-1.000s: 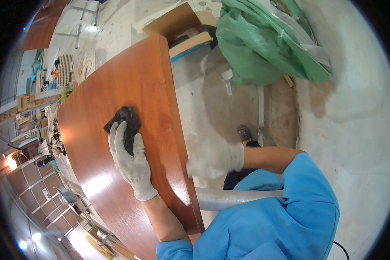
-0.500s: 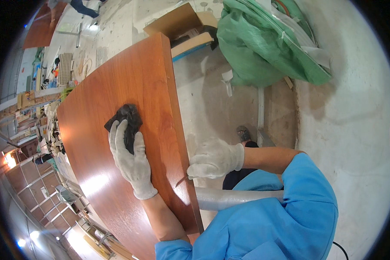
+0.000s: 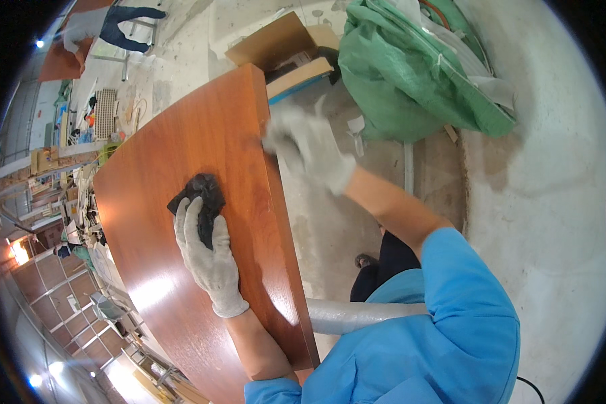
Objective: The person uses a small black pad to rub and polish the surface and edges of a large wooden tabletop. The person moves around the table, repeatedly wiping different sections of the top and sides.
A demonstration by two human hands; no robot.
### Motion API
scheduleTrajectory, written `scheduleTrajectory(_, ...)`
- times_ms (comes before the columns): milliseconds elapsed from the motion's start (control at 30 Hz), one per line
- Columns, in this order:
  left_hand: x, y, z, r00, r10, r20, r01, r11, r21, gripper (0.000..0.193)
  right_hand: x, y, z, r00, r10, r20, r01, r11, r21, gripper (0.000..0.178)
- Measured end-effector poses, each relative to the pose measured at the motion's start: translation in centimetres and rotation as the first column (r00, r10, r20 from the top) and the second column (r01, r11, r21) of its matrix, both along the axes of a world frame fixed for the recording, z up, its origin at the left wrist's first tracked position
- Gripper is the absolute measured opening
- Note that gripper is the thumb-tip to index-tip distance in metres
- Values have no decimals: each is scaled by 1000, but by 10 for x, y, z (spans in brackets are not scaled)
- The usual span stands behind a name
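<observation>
In the head view, the only 1 here, the main change is the right hand [image 3: 310, 149]. Half a second ago it was at the near part of the edge [image 3: 273, 202]; now it is up by the far corner, the arm stretched out. Its gloved fingers look curled, but motion blur covers them, so I cannot tell whether they grip anything or touch the wood. I judge that attention has shifted to the far stretch of the edge.

The left hand [image 3: 207, 259] has kept its place on the face of the board [image 3: 175, 141]. Its fingers lie extended over the black cloth [image 3: 200, 190], thumb beside it; whether it grips the cloth or only presses it down, I cannot tell. That seems to leave the board steadied on this side.

Beyond the far corner are an open box [image 3: 273, 46] and a green sack [image 3: 411, 74]. At upper left, another person [image 3: 118, 25] now shows more fully.
</observation>
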State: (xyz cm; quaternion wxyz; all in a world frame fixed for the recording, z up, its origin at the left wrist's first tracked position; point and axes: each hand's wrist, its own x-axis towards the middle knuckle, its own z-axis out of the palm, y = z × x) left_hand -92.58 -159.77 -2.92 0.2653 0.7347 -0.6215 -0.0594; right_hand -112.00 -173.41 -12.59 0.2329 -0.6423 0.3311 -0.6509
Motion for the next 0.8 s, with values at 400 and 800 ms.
scheduleTrajectory(400, 0, -3, 2, 999, -25, 45, 26, 1000, -14, 38, 3, -54, 3, 951, -308, -31, 304, 909, 286, 20)
scheduleTrajectory(800, 0, -3, 0, 999, 15, 49, -15, 1000, -6, 39, 13, 32, -25, 947, -104, -304, 70, 990, -123, 41)
